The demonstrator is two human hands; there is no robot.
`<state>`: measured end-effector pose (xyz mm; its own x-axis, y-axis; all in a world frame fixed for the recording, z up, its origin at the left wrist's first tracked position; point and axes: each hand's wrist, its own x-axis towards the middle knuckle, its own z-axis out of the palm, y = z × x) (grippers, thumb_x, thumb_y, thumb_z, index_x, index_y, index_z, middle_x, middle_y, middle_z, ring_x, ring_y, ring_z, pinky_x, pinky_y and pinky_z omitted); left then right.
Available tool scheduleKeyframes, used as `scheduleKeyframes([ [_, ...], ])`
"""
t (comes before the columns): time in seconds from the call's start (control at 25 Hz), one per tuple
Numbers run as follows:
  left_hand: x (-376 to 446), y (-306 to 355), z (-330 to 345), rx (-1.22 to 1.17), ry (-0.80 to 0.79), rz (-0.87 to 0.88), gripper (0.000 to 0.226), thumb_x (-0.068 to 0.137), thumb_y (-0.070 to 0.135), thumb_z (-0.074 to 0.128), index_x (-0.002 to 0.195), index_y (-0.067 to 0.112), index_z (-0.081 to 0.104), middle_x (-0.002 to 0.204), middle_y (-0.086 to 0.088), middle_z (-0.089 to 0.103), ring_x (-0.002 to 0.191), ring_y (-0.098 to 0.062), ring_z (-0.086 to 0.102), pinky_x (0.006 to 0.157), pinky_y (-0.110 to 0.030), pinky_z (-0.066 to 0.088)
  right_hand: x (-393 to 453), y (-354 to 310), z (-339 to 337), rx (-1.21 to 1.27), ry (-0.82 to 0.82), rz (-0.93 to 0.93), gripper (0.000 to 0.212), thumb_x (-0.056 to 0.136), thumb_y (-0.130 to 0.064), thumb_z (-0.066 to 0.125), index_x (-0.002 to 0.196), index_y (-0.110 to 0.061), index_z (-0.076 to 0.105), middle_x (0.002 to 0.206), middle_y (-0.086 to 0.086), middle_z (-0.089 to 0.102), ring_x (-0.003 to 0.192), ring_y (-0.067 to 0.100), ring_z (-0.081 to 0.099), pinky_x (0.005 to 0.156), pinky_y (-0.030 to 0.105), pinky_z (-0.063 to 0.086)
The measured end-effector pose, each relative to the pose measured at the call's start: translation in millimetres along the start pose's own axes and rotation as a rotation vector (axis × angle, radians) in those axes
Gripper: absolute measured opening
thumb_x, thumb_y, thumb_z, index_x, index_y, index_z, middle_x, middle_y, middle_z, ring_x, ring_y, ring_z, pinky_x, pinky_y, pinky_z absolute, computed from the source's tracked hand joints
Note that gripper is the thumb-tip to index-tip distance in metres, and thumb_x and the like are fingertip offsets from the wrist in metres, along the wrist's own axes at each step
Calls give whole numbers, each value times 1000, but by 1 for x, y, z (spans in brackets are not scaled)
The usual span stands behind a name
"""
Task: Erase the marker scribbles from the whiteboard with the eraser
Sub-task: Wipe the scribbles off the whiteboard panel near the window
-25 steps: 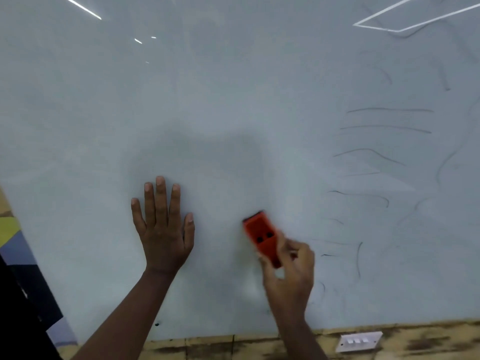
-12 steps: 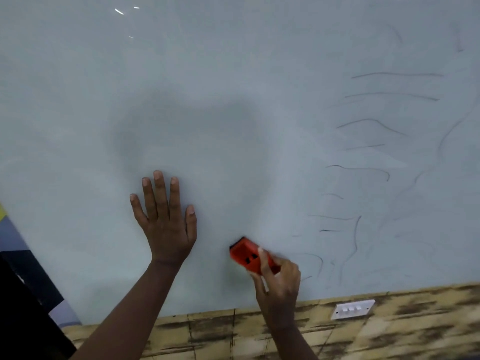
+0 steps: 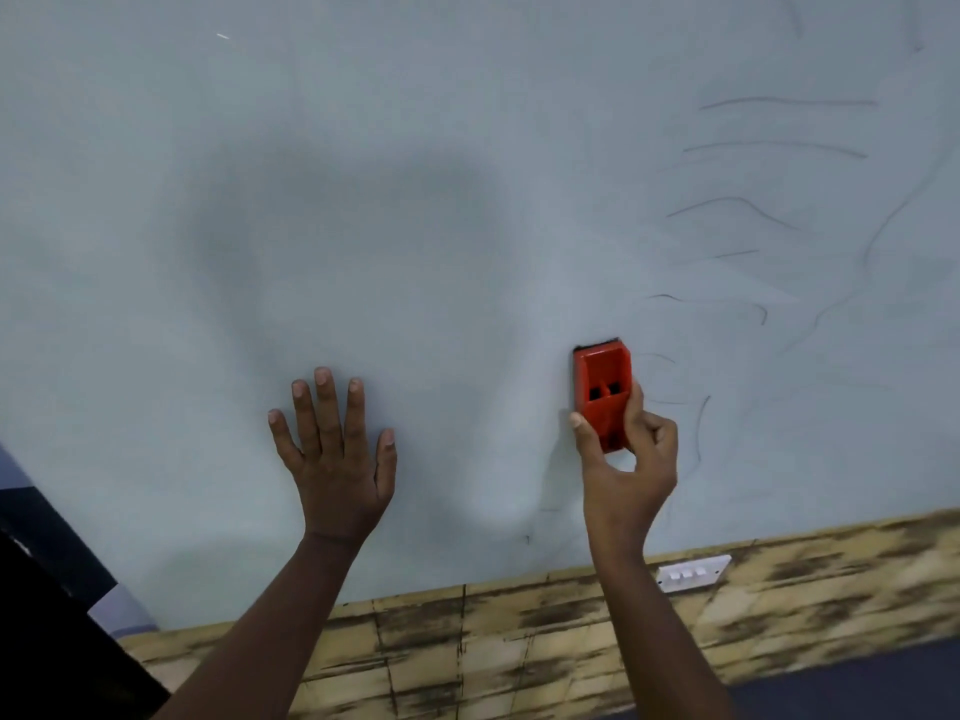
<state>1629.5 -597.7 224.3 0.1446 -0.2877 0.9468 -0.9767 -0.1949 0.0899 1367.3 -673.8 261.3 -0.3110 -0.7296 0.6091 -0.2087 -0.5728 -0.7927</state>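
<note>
The whiteboard (image 3: pixel 415 148) fills most of the view, pale grey with smudges. Thin dark marker scribbles (image 3: pixel 779 148) run across its right side, and fainter ones lie just right of the eraser. My right hand (image 3: pixel 626 470) grips the lower end of the orange eraser (image 3: pixel 601 387), which stands upright with its dark pad against the board. My left hand (image 3: pixel 335 449) rests flat on the board to the left, fingers straight and spread.
Below the board runs a strip of tan, dark-stained brick-pattern wall (image 3: pixel 519 641). A white switch plate (image 3: pixel 693 573) sits on it just under the board, right of my right forearm. A dark shape (image 3: pixel 47 615) fills the lower left corner.
The eraser turned from tilted to upright and moved up and to the right, toward the scribbles. My left hand stayed flat on the board. The view dipped lower.
</note>
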Motion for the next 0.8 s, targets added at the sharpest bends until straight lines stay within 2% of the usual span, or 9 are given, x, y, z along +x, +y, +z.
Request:
scheduleKeyframes([
  [0.12,-11,4,2,-14,-23,-22,76,108,38,46,170,17,7,178,-7,-9,165,-31,-6,130,-58,-3,-17,8,6,-53,-49,-49,69,83,-26,86,146,-25,59,112,-5,50,107,21,54,92,27,51],
  [0.24,-24,5,4,-18,-50,-19,79,107,41,48,170,17,7,178,-9,-8,165,-32,-5,130,-60,-1,-62,52,3,-263,-157,-259,70,78,-18,90,143,-18,62,117,5,58,108,23,55,86,33,53],
  [0.32,-31,6,4,-17,-66,-18,81,107,42,51,170,17,8,178,-10,-7,165,-33,-4,130,-61,0,-90,84,-3,-399,-216,-280,76,72,-15,94,141,-15,61,113,9,61,102,24,59,79,35,57],
  [0.4,-38,7,4,-19,-83,-23,81,107,44,51,170,17,9,178,-10,-7,165,-33,-5,130,-61,1,-113,104,-9,-489,-280,-169,79,67,-20,97,137,-12,62,103,7,63,89,23,64,69,34,57],
  [0.48,-43,7,4,-16,-103,-26,82,107,46,52,170,17,9,178,-9,-8,165,-33,-5,130,-61,2,-122,108,-11,-507,-360,-48,73,66,-32,98,128,-11,67,94,2,66,77,20,67,63,27,54],
  [0.56,-47,5,1,-11,-123,-18,82,106,47,53,170,17,11,178,-10,-6,165,-33,-4,130,-61,4,-113,93,-14,-377,-297,131,57,70,-36,94,118,-15,72,87,-6,70,76,16,71,66,16,52],
  [0.64,-51,1,-2,1,-142,15,83,106,48,55,170,16,13,178,-11,-4,165,-34,-1,130,-60,6,-86,71,-18,-170,-136,361,48,73,-36,93,115,-19,77,84,-11,74,77,3,73,71,10,54],
  [0.72,-58,-5,-6,15,-161,49,82,105,47,58,169,16,17,178,-12,0,165,-34,2,130,-60,9,-58,59,-20,-31,-58,496,32,75,-38,92,100,-20,82,77,-6,75,75,9,73,73,14,55],
  [0.8,-68,-11,-10,29,-188,77,82,104,46,59,169,17,18,178,-11,2,165,-33,4,131,-58,10,-47,53,-17,88,-60,579,28,77,-41,91,85,-17,79,70,0,71,73,21,73,77,31,62],
])
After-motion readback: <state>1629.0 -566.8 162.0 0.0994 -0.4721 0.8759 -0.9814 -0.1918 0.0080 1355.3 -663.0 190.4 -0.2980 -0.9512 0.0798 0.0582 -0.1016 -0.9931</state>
